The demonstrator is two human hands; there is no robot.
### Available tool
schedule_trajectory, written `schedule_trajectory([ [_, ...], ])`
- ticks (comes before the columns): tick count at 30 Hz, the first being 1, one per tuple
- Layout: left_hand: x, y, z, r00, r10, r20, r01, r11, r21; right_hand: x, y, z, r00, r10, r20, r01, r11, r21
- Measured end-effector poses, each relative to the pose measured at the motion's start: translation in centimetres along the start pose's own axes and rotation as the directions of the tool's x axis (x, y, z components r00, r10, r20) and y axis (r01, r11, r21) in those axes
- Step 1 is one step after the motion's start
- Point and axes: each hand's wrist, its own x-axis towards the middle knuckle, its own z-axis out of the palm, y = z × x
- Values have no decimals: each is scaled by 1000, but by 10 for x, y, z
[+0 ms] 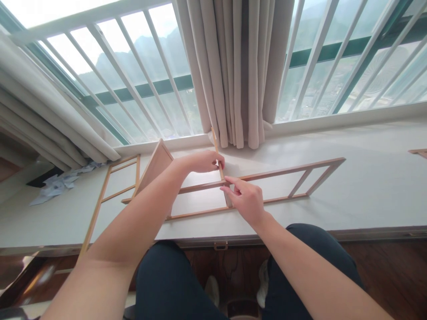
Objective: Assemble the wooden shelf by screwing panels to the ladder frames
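Note:
A long wooden frame with crossbars stands on its edge on the white window ledge. A thin wooden strip meets its upper rail near the middle and points toward the curtain. My left hand is closed round this strip, just above the joint; some of its fingers are hidden. At the same joint, my right hand grips the frame between thumb and index finger, beside a short crossbar. A flat wooden panel leans at the frame's left end, partly behind my left forearm.
Another wooden frame lies to the left, beyond crumpled papers in the corner. A wooden piece shows at the far right. Curtains hang to the ledge before barred windows. My knees are below its front edge.

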Motion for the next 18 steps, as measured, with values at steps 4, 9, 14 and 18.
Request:
schedule_trajectory([
  [4,-6,5,10,999,7,51,0,991,-131,1,0,0,1000,6,6,-6,1000,11],
  [9,-13,13,11,995,32,96,-5,964,-267,3,-1,0,1000,5,-11,-5,1000,-8],
  [14,-18,13,11,995,54,89,-26,955,-294,2,0,2,1000,11,-15,-11,1000,-23],
  [18,-22,11,14,994,75,80,-47,950,-309,2,1,2,999,6,-32,-7,999,-33],
])
